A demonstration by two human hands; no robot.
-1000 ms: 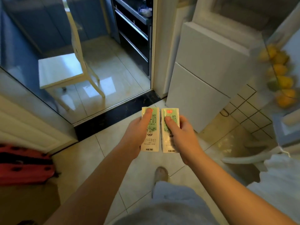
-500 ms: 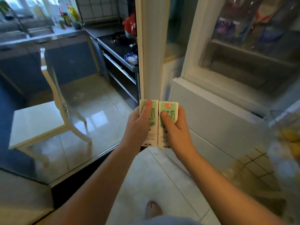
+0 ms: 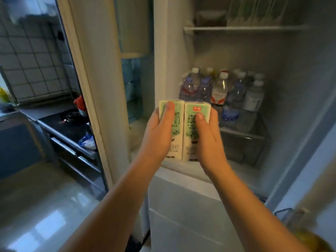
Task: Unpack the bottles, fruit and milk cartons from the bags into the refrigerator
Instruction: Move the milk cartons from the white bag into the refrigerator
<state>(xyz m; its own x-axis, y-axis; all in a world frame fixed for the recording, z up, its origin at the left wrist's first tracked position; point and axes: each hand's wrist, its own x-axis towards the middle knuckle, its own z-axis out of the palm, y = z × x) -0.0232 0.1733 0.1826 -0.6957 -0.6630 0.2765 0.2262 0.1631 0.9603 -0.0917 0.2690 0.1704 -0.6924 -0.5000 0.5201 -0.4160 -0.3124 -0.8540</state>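
Two green and white milk cartons stand side by side in front of the open refrigerator. My left hand (image 3: 156,133) grips the left milk carton (image 3: 176,122), thumb across its front. My right hand (image 3: 209,139) grips the right milk carton (image 3: 190,135) the same way. Both cartons are held upright just before the lower shelf (image 3: 241,134). On that shelf stand several water bottles (image 3: 221,91) with white caps. More milk cartons (image 3: 254,13) line the upper shelf (image 3: 245,28), blurred.
The white fridge frame (image 3: 160,51) rises left of the cartons, with closed white drawers (image 3: 181,206) below. The open fridge door (image 3: 309,170) is at right, with yellow fruit (image 3: 305,237) at its bottom. A dark kitchen counter (image 3: 69,122) and glossy floor lie left.
My head has tilted up from the floor to the fridge interior. Both hands have raised the two cartons from waist height to the level of the bottle shelf.
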